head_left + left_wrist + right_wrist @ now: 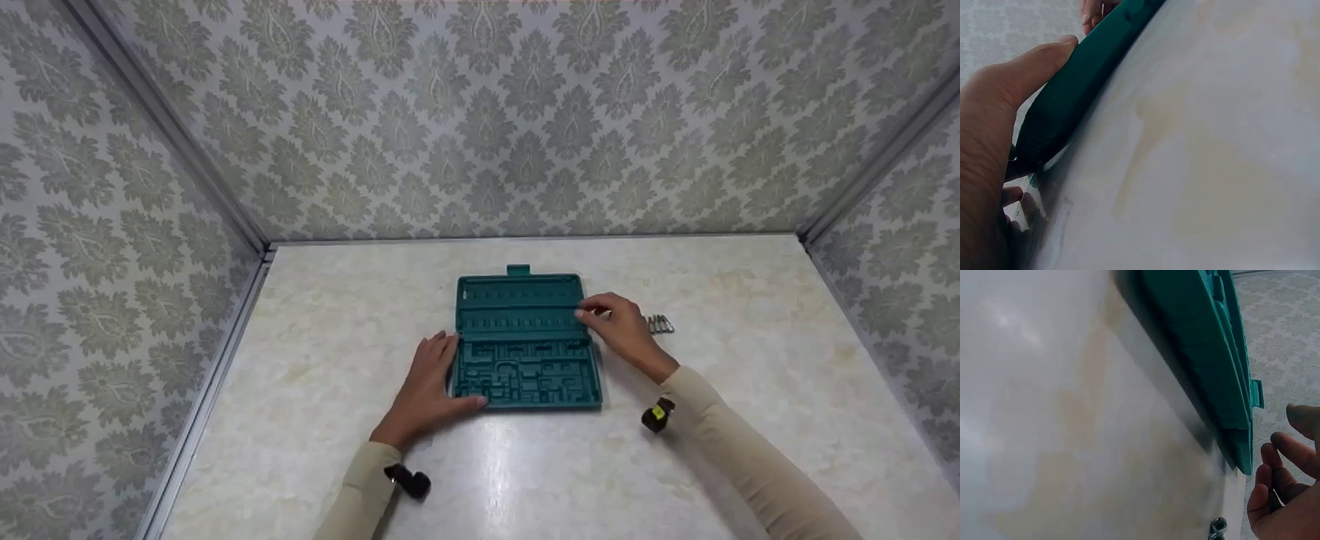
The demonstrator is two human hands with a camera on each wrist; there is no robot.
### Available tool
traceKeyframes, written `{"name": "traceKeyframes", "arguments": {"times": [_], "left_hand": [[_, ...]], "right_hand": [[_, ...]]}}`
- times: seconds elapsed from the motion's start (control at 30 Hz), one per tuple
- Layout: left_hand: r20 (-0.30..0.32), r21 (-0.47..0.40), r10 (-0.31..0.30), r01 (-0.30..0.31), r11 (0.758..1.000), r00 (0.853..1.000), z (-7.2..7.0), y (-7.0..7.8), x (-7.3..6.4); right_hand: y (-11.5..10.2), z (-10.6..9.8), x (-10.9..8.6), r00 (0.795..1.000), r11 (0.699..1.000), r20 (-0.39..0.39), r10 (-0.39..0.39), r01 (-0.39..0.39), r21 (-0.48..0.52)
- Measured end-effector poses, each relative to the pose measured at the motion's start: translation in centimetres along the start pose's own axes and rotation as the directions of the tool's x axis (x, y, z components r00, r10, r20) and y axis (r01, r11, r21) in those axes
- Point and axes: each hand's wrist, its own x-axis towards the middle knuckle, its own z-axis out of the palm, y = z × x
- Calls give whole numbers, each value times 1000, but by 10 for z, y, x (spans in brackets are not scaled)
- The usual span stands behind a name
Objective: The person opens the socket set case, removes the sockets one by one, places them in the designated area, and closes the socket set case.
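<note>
A green plastic tool case (525, 373) lies unfolded on the table, its moulded compartments facing up. My left hand (427, 394) grips its near left corner, with the thumb on the front edge and the fingers along the left side. In the left wrist view that thumb (1044, 64) lies against the case's rim. My right hand (624, 330) is at the right edge of the lid (517, 294). The right wrist view shows its fingers (1294, 453) loosely bent, the thumb apart and nothing between them. Small metal pieces (660, 324), which look like sockets, lie just right of that hand.
The pale table (337, 322) ends at a patterned wall panel (487, 135) behind, with more panels at left and right. A latch tab (518, 269) sticks out from the lid's far edge. Each wrist carries a small black camera (409, 481).
</note>
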Motion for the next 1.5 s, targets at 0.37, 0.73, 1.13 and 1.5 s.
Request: {"name": "traceKeyframes", "arguments": {"times": [0.37, 0.73, 1.13, 1.5], "left_hand": [[13, -11, -27, 27, 1000, 1000, 0, 1, -1], [7, 4, -8, 8, 1000, 1000, 0, -2, 1], [9, -15, -10, 10, 1000, 1000, 1, -1, 3], [16, -13, -15, 15, 1000, 1000, 0, 0, 2]], "right_hand": [[-17, 24, 12, 996, 1000, 84, 8, -10, 22], [-31, 38, 29, 992, 999, 125, -33, 29, 30], [-45, 63, 52, 977, 994, 186, -108, 107, 18], [-56, 94, 75, 971, 995, 216, -102, 103, 6]]}}
